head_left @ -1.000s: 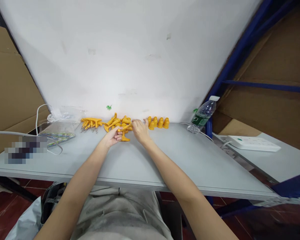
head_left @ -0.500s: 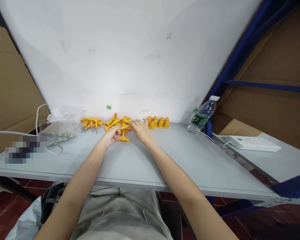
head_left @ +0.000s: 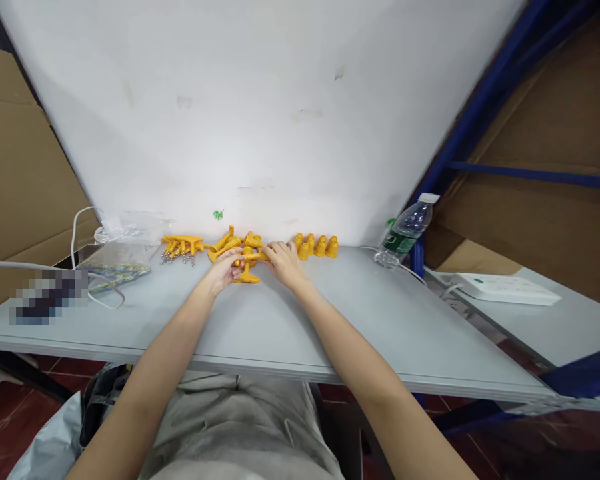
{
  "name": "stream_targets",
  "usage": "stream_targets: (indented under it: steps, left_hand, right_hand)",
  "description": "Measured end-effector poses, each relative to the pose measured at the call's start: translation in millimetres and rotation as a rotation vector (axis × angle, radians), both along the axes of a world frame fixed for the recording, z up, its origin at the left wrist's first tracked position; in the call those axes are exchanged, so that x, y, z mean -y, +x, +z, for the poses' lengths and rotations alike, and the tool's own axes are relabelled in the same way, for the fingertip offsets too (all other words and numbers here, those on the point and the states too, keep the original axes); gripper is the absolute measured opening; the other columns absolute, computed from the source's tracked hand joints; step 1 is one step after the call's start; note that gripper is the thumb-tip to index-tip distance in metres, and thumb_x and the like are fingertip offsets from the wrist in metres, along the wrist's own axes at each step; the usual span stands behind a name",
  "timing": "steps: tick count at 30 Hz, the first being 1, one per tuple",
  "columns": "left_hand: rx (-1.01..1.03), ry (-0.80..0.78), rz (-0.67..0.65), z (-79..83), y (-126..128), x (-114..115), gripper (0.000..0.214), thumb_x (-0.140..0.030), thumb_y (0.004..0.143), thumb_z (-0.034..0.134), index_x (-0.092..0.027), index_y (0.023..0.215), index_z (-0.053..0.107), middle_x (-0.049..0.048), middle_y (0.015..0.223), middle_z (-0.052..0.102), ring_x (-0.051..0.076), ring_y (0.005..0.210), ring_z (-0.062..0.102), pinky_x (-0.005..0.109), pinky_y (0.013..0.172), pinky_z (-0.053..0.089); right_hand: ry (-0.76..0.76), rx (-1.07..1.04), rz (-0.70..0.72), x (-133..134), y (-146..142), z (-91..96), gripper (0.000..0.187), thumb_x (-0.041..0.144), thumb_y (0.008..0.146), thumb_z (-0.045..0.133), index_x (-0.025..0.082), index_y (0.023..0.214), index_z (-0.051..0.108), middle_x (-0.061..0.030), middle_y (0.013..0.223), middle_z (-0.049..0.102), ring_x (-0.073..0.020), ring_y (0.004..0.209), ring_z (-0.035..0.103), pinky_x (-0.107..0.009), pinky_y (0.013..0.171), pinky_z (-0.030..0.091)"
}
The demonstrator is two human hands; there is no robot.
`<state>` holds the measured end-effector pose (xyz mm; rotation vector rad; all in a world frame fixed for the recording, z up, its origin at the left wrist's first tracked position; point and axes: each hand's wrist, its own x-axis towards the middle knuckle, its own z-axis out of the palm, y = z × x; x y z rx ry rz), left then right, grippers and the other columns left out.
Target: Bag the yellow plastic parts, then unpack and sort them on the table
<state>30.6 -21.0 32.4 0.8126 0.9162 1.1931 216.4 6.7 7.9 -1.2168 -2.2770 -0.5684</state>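
My left hand [head_left: 225,270] grips one end of a yellow plastic rod-like piece [head_left: 253,256], held level just above the table. My right hand [head_left: 283,262] has its fingers closed around the other end, partly hiding it. Directly below lies a yellow T-shaped handle [head_left: 248,277]. Behind the hands is a pile of loose yellow plastic parts [head_left: 229,241]. Left of it sits a row of yellow T-handles with metal spiral ends [head_left: 183,245]. Several small yellow cup-shaped parts [head_left: 321,246] stand just right of my right hand.
A plastic bottle [head_left: 407,230] leans at the back right, beside a blue rack post. On the left are a clear plastic bag [head_left: 115,260], a white cable [head_left: 75,240] and a blurred-out dark object [head_left: 50,298]. A white wall [head_left: 280,133] closes off the back of the grey table [head_left: 280,333].
My right hand's raised fingers have come down and closed on the right end of the yellow piece. My left hand has stayed nearly in place.
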Motion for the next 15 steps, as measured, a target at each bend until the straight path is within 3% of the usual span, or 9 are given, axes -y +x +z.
stream_targets:
  steps: [3, 8, 12, 15]
  left_hand:
    - [-0.008, -0.016, 0.053, -1.1, -0.1, -0.5, 0.028, -0.007, 0.068, 0.066, -0.017, 0.092, 0.055, -0.0077, 0.055, 0.051, 0.003, 0.039, 0.039, 0.013, 0.038, 0.024]
    - [0.010, -0.048, 0.112, -3.1, 2.1, -0.9, 0.025, -0.010, 0.069, 0.064, -0.017, 0.091, 0.053, -0.0076, 0.054, 0.051, 0.004, 0.038, 0.041, 0.014, 0.037, 0.023]
    - [0.050, -0.051, 0.149, -6.2, -1.3, -5.6, 0.020, -0.014, 0.072, 0.064, -0.018, 0.089, 0.054, -0.0084, 0.051, 0.049, 0.004, 0.035, 0.038, 0.014, 0.037, 0.024]
    - [0.065, -0.038, 0.182, -8.7, -6.9, -10.2, 0.022, -0.019, 0.073, 0.065, -0.018, 0.092, 0.055, -0.0083, 0.052, 0.051, 0.004, 0.035, 0.040, 0.014, 0.037, 0.026]
  right_hand:
    - [-0.049, 0.009, 0.047, 0.5, -0.8, -4.1, 0.029, 0.032, 0.097, 0.048, 0.018, 0.119, 0.062, -0.0150, 0.114, 0.067, -0.0270, 0.103, 0.055, -0.040, 0.091, 0.030]
    - [-0.081, -0.008, 0.086, -1.5, -1.9, -7.8, 0.030, 0.026, 0.096, 0.046, 0.018, 0.122, 0.060, -0.0155, 0.121, 0.065, -0.0278, 0.111, 0.054, -0.045, 0.100, 0.027]
    - [-0.041, -0.067, -0.005, -7.6, 6.7, -5.9, 0.025, 0.018, 0.094, 0.046, 0.019, 0.113, 0.062, -0.0129, 0.117, 0.067, -0.0272, 0.111, 0.054, -0.048, 0.104, 0.024]
    - [0.046, -0.223, -0.133, -15.0, 24.6, -4.5, 0.023, 0.020, 0.094, 0.045, 0.018, 0.110, 0.061, -0.0132, 0.117, 0.065, -0.0271, 0.110, 0.053, -0.047, 0.102, 0.026]
